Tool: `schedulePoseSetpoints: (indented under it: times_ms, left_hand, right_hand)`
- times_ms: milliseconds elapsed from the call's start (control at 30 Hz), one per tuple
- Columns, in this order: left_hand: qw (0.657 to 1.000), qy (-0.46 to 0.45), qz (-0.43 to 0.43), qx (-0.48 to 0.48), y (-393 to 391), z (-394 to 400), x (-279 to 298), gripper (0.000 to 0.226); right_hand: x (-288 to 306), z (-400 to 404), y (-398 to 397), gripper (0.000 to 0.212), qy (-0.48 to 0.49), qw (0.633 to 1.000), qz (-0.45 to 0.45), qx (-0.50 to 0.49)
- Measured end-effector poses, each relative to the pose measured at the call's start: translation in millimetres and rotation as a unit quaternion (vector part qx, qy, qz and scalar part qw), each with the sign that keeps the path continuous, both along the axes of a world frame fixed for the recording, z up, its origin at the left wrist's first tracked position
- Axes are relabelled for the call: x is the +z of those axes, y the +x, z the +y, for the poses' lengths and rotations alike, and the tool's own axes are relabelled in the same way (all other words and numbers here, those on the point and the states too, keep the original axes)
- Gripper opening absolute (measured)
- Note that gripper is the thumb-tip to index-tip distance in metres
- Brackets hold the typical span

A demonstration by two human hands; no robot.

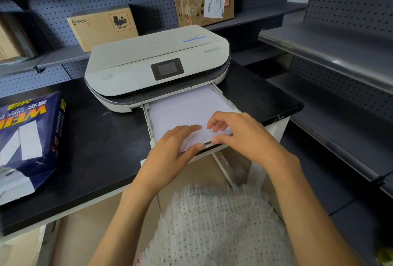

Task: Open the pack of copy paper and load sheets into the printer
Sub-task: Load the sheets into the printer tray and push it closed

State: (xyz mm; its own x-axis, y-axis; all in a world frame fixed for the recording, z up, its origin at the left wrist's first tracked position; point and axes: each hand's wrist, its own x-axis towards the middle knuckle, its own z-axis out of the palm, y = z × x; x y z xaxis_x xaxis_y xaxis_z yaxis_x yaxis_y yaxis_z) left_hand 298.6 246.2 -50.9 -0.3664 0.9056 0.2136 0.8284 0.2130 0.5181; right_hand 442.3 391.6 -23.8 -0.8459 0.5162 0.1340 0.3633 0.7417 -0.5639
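I see both hands at the near edge of the sheets [187,112] in the pulled-out tray [230,104] of the printer [148,61]. The left hand [170,150] and right hand [238,135] pinch the stack. The opened paper pack [29,138] lies on the desk [102,150], well left.

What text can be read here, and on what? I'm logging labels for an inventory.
"PICO" and "UN 3481": brown cardboard box on the shelf behind the white printer.
"WEI…" and "COPY P…", upside down and cut off: dark blue pack of copy paper; its Chinese characters and side print are too small to read.
Taller brown cardboard box: white shipping label and red marks, too blurred.
Printer lid lettering: too small.
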Motion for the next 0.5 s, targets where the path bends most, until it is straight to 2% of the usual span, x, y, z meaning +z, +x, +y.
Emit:
schedulePoseSetpoints:
  times_ms: [500]
  left_hand:
    - [1.0,-0.001,0.019,0.012,-18,11,-5,0.044]
  right_hand:
    - [-9,6,-21,0.022,0.042,0.999,0.014,-0.021]
